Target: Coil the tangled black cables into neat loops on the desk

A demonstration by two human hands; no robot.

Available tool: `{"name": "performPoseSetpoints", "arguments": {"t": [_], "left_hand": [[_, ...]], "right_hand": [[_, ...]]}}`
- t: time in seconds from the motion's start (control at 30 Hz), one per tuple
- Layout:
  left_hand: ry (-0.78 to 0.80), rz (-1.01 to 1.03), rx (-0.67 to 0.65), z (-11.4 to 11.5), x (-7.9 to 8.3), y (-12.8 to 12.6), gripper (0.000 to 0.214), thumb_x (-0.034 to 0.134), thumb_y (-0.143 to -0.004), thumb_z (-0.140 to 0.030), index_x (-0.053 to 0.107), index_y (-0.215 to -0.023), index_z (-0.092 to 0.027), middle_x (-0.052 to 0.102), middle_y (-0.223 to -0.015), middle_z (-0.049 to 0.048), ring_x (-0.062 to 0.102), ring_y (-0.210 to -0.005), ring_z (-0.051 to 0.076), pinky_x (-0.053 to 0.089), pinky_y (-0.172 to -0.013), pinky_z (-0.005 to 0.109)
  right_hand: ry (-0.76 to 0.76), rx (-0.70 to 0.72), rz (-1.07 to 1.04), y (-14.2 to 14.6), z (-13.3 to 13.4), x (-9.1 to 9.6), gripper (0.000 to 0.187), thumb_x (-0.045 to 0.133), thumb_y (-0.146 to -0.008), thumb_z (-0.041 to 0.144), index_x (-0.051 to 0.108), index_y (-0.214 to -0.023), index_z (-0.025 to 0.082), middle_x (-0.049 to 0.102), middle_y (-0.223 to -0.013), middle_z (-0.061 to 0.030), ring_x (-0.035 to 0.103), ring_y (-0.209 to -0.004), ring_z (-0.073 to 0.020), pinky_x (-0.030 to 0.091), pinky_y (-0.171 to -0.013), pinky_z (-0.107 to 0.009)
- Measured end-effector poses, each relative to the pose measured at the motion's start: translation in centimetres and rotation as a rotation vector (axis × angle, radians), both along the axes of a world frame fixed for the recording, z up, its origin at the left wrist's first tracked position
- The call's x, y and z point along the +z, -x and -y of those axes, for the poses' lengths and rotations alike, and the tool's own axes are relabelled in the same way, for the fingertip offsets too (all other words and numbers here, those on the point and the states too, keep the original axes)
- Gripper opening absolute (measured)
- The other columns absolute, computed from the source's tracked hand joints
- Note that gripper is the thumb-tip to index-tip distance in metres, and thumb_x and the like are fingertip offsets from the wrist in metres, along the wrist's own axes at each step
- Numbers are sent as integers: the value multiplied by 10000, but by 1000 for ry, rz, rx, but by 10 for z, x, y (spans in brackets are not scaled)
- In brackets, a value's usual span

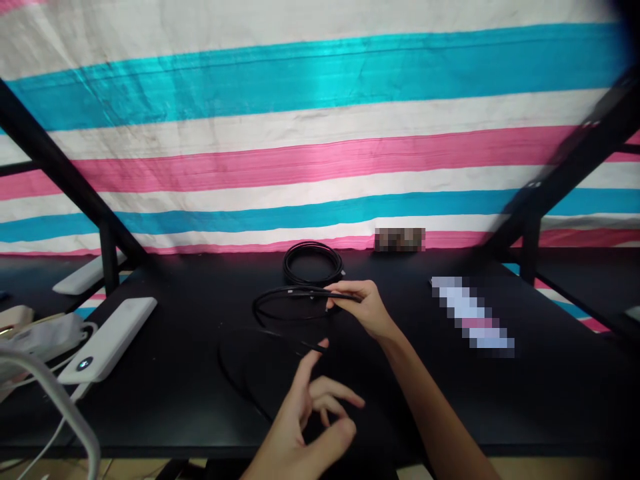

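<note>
My right hand (363, 303) pinches a bundle of black cable (273, 292) between thumb and fingers. The held loops reach out to the left above the tabletop, with small light bits on the strands. Nearer to me, my left hand (300, 423) has its fingers apart and partly bent. Its raised index fingertip is close to a loose stretch of the same black cable; whether they touch I cannot tell. More cable curves down on the left, faint against the dark surface. Behind the held loops lies a neat coil of black cable (289, 272).
The black table (500, 400) has slanted black frame bars on both sides and a striped sheet (300, 153) behind. On the left are a white power bank (115, 340), a white power strip (45, 340) and white cords. Blurred-out items lie at the right (473, 313) and back.
</note>
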State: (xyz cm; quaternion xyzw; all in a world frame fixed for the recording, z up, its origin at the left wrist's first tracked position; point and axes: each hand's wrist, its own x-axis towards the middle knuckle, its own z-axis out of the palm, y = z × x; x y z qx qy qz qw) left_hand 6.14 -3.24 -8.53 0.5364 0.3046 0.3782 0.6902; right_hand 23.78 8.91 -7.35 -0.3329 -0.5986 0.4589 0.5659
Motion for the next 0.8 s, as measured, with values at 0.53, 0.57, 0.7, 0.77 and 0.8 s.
{"name": "performPoseSetpoints", "arguments": {"t": [0.53, 0.57, 0.7, 0.77, 0.8], "left_hand": [[222, 318, 143, -21, 32, 42, 309, 512, -892, -452, 536, -1138, -267, 590, -636, -30, 559, -569, 130, 384, -588, 266], [162, 298, 118, -20, 31, 40, 303, 526, -888, -449, 531, -1124, -259, 625, -679, -17, 580, -604, 135, 381, -596, 260], [54, 339, -85, -15, 25, 38, 267, 486, -904, -475, 513, -879, -211, 654, -619, 4, 587, -567, 137, 365, -554, 239], [118, 320, -143, -8, 21, 43, 361, 473, -880, -546, 468, -743, -212, 597, -509, -11, 548, -473, 135, 359, -492, 232], [161, 266, -124, -4, 19, 48, 401, 486, -854, -585, 448, -698, -217, 578, -484, -16, 543, -452, 138, 365, -469, 232]], "right_hand": [[81, -35, 18, 1, 2, 5, 171, 797, -578, 315, 705, -633, 182, 632, -520, 3, 559, -440, -119, 480, -460, -256], [79, -36, 19, 0, 2, 5, 165, 794, -580, 309, 704, -634, 181, 625, -515, 6, 552, -439, -118, 475, -460, -257], [56, -52, 22, -3, 0, 1, 116, 764, -618, 275, 698, -643, 182, 605, -523, 11, 521, -448, -110, 446, -470, -255], [43, -70, 12, -4, -1, -1, 121, 755, -637, 287, 691, -649, 185, 586, -520, 16, 496, -449, -104, 416, -468, -251], [37, -81, 0, -5, -2, -2, 137, 755, -644, 304, 687, -655, 187, 568, -510, 22, 477, -445, -99, 393, -461, -247]]}}
